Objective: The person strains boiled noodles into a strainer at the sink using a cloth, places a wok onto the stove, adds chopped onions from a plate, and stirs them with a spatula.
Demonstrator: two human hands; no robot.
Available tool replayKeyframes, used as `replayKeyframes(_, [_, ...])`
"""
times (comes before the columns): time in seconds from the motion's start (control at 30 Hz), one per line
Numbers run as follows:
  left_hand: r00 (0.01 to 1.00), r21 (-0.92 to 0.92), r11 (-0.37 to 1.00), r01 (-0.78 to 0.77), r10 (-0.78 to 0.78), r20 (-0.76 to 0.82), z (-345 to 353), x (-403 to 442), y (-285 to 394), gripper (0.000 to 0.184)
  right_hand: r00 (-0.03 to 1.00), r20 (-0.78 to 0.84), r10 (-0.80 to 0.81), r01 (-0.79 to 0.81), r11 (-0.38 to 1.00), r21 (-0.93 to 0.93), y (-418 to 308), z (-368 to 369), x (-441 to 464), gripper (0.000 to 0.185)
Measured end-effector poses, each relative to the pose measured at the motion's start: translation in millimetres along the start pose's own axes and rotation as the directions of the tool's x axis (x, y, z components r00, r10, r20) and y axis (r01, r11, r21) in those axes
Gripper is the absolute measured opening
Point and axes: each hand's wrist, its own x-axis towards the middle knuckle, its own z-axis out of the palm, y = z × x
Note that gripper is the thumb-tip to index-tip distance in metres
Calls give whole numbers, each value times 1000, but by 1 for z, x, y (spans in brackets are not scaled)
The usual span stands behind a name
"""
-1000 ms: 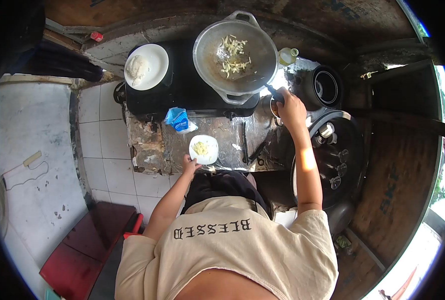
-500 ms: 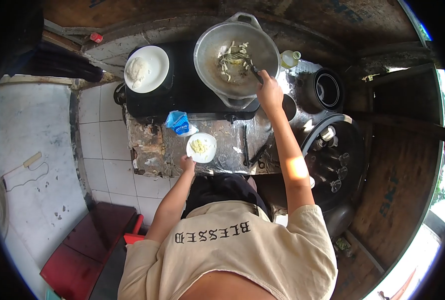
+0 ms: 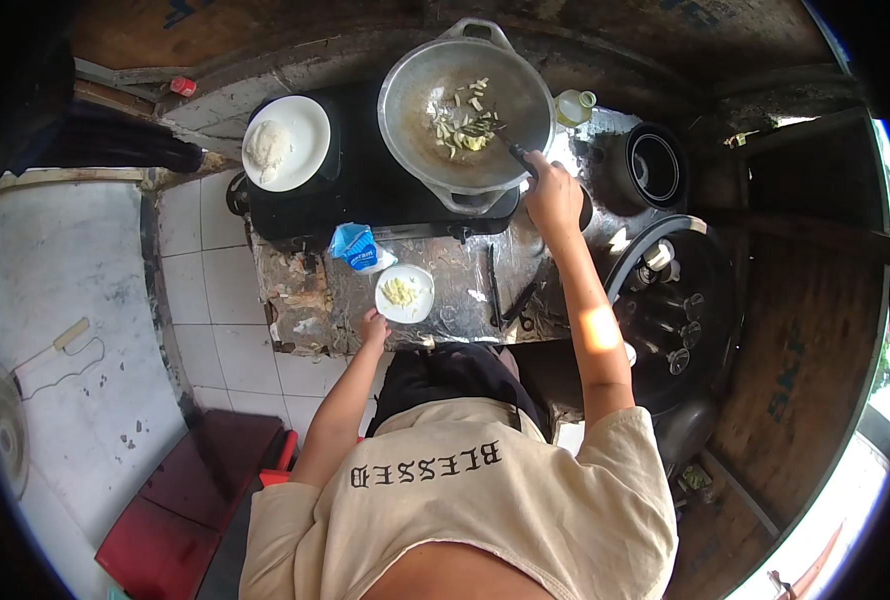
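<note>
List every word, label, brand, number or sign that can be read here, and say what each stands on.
"BLESSED", on the beige shirt, upside down in this view.
"aram", on the blue packet; the first letter is unclear, and the smaller print is unreadable.
Possibly "SKF", on the wooden panel at the right; not certain.
Too blurred to read: the marks on the wood along the top edge.

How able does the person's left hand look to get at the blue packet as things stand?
Probably yes: the left hand is at the small plate, and the blue packet lies just beyond it, with bare worktop showing between hand and packet on the plate's left.
</note>
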Motion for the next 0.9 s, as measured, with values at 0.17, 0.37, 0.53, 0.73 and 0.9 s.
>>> replayKeyframes(0.17, [996,27,998,-61,62,-59,-10,10,-19,41,999,-38,39,-39,999,-17,-4,-19,-18,31])
replayKeyframes(0.37, [994,70,997,-40,46,-94,-27,23,-55,42,995,0,101,-101,994,28,2,22,-9,36])
replayKeyframes(0.53, [992,52,997,-48,54,-114,-34,22,-58,39,980,-99,172,-156,976,154,-3,20,11,35])
replayKeyframes(0.73, [999,117,993,-3,-1,36,-39,2,-46,35,996,-40,76,-69,988,139,13,30,4,36])
replayKeyframes(0.9, [971,98,995,18,-40,235,-45,-5,-42,32,987,-1,162,-148,907,395,37,45,-40,42])
